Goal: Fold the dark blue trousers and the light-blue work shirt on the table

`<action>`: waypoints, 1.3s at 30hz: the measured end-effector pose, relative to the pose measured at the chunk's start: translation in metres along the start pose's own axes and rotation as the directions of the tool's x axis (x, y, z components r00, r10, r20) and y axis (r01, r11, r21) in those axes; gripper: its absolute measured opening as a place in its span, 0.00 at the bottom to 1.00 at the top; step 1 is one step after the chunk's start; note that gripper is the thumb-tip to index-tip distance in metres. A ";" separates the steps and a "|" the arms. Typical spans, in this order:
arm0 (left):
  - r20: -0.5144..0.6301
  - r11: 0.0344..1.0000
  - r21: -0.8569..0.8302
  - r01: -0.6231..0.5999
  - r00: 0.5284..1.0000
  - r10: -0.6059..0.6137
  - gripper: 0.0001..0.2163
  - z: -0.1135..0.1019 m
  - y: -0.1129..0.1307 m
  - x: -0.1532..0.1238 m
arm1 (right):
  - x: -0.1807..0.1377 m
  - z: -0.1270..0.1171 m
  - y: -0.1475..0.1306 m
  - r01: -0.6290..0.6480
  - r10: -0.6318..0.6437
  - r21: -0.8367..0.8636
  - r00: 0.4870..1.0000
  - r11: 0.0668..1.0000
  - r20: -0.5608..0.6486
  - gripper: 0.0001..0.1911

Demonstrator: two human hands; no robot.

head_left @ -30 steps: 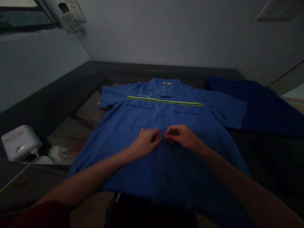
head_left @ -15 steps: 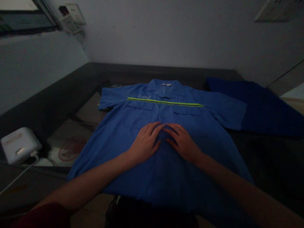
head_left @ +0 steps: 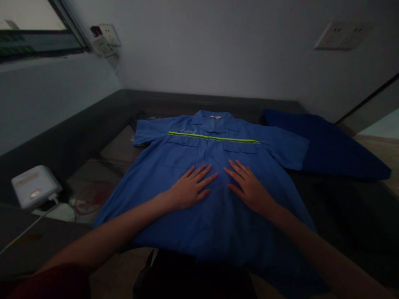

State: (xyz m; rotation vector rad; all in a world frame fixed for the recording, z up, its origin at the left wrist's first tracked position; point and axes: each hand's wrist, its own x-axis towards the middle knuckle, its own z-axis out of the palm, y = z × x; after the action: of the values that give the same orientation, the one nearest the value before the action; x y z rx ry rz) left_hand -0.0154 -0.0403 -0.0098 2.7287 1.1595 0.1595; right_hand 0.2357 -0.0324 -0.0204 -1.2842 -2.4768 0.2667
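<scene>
A blue short-sleeved work shirt (head_left: pixel 183 158) lies spread flat, front side up, its collar pointing away from me. Across its chest runs a yellow-green stripe (head_left: pixel 230 139), with a flapped pocket below it on either side and white lettering above it on the left. My left hand (head_left: pixel 191 187) rests flat on the shirt, fingers spread, left of the button line. On the other side of that line my right hand (head_left: pixel 246 185) lies with its fingers stretched out, a ring on one of them. Neither hand grips the cloth. The shirt's lower edge hangs over the table's front edge.
Under the shirt is a dark table (head_left: pixel 93 124). A darker blue folded cloth (head_left: pixel 336 149) lies at the right, partly beneath the right sleeve. At the left stands a white box-shaped device (head_left: pixel 35 187) with a white cable. Wall sockets (head_left: pixel 341 36) are behind.
My hands have moved apart from the shirt's middle, and their fingers have spread. The camera's view has shifted slightly. The shirt still lies flat.
</scene>
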 end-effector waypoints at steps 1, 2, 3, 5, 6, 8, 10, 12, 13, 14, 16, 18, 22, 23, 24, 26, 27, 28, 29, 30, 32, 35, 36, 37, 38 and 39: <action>0.002 1.000 -0.020 -0.006 1.000 0.006 0.27 -0.003 -0.002 0.000 | -0.003 -0.004 0.005 -0.020 0.020 -0.002 1.000 1.000 -0.020 0.27; -0.002 0.999 -0.041 -0.006 1.000 0.006 0.27 -0.006 -0.006 0.000 | -0.005 -0.008 0.011 -0.041 0.041 -0.003 0.998 0.999 -0.040 0.27; -0.012 0.998 -0.057 0.003 1.000 -0.004 0.27 -0.010 -0.012 0.002 | -0.005 -0.012 0.019 -0.061 0.061 -0.003 0.996 0.998 -0.059 0.27; -0.049 0.997 -0.058 0.060 0.997 -0.062 0.24 -0.019 -0.033 0.007 | 0.000 -0.019 0.038 -0.097 0.096 -0.001 0.991 0.995 -0.098 0.26; -0.076 0.993 -0.042 0.108 0.991 -0.110 0.22 -0.023 -0.048 0.011 | 0.006 -0.022 0.048 -0.112 0.111 -0.005 0.987 0.994 -0.119 0.26; -0.150 0.968 0.004 0.252 0.957 -0.249 0.19 -0.030 -0.084 0.023 | 0.025 -0.027 0.070 -0.145 0.139 -0.025 0.977 0.989 -0.160 0.24; -0.213 0.911 0.039 0.411 0.894 -0.395 0.19 -0.036 -0.125 0.037 | 0.050 -0.031 0.089 -0.193 0.179 -0.056 0.964 0.980 -0.197 0.23; -0.260 0.857 0.049 0.514 0.835 -0.486 0.20 -0.040 -0.162 0.053 | 0.079 -0.034 0.106 -0.255 0.231 -0.092 0.949 0.963 -0.215 0.22; -0.278 0.837 0.052 0.545 0.813 -0.512 0.20 -0.041 -0.179 0.060 | 0.094 -0.036 0.113 -0.287 0.258 -0.112 0.941 0.951 -0.217 0.22; -0.288 0.822 0.053 0.567 0.797 -0.531 0.20 -0.043 -0.195 0.068 | 0.108 -0.039 0.120 -0.318 0.286 -0.134 0.934 0.938 -0.214 0.21; -0.293 0.797 0.048 0.602 0.771 -0.565 0.20 -0.046 -0.223 0.081 | 0.133 -0.046 0.132 -0.386 0.351 -0.182 0.915 0.904 -0.197 0.21; -0.283 0.764 0.051 0.643 0.743 -0.606 0.20 -0.049 -0.249 0.092 | 0.153 -0.053 0.146 -0.472 0.439 -0.220 0.879 0.854 -0.184 0.21; -0.251 0.713 0.079 0.697 0.706 -0.662 0.21 -0.055 -0.295 0.106 | 0.180 -0.061 0.176 -0.596 0.572 -0.239 0.803 0.767 -0.166 0.20; -0.237 0.711 0.084 0.698 0.707 -0.666 0.21 -0.057 -0.305 0.109 | 0.185 -0.061 0.183 -0.609 0.589 -0.240 0.793 0.756 -0.156 0.19; -0.224 0.711 0.089 0.697 0.710 -0.668 0.21 -0.058 -0.313 0.111 | 0.190 -0.061 0.190 -0.618 0.603 -0.242 0.785 0.748 -0.140 0.19; -0.192 0.708 0.108 0.697 0.714 -0.673 0.21 -0.062 -0.326 0.115 | 0.199 -0.059 0.202 -0.629 0.625 -0.244 0.774 0.739 -0.103 0.20; -0.175 0.704 0.119 0.700 0.713 -0.679 0.20 -0.064 -0.332 0.117 | 0.203 -0.059 0.207 -0.633 0.634 -0.244 0.769 0.735 -0.083 0.20; -0.157 0.698 0.131 0.705 0.709 -0.687 0.19 -0.066 -0.337 0.119 | 0.207 -0.058 0.212 -0.638 0.645 -0.244 0.762 0.730 -0.063 0.20; -0.135 0.689 0.142 0.711 0.703 -0.698 0.18 -0.068 -0.341 0.122 | 0.210 -0.058 0.216 -0.646 0.657 -0.242 0.753 0.724 -0.042 0.19; -0.110 0.680 0.153 0.717 0.696 -0.709 0.18 -0.071 -0.345 0.124 | 0.213 -0.058 0.220 -0.655 0.671 -0.239 0.741 0.717 -0.018 0.18; -0.051 0.667 0.174 0.725 0.683 -0.729 0.15 -0.075 -0.353 0.129 | 0.217 -0.058 0.227 -0.677 0.700 -0.225 0.713 0.701 0.036 0.15; 0.018 0.660 0.208 0.722 0.672 -0.741 0.11 -0.080 -0.359 0.135 | 0.219 -0.059 0.235 -0.703 0.725 -0.191 0.683 0.686 0.089 0.11; 0.023 0.654 0.219 0.724 0.666 -0.745 0.11 -0.080 -0.359 0.136 | 0.219 -0.058 0.236 -0.710 0.730 -0.178 0.677 0.681 0.093 0.11; 0.017 0.644 0.230 0.730 0.659 -0.752 0.12 -0.080 -0.358 0.136 | 0.219 -0.058 0.237 -0.715 0.733 -0.169 0.674 0.678 0.087 0.12; 0.004 0.631 0.239 0.738 0.649 -0.761 0.14 -0.080 -0.355 0.136 | 0.218 -0.058 0.237 -0.716 0.733 -0.171 0.676 0.677 0.071 0.13; -0.012 0.616 0.245 0.749 0.638 -0.770 0.15 -0.078 -0.352 0.136 | 0.217 -0.057 0.237 -0.714 0.731 -0.181 0.681 0.677 0.047 0.13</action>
State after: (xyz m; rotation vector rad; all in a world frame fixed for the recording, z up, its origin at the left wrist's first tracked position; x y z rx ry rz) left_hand -0.1817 0.3075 0.0010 2.0857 2.3006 -0.2362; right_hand 0.3203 0.2824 0.0033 -2.3509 -1.9515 0.3501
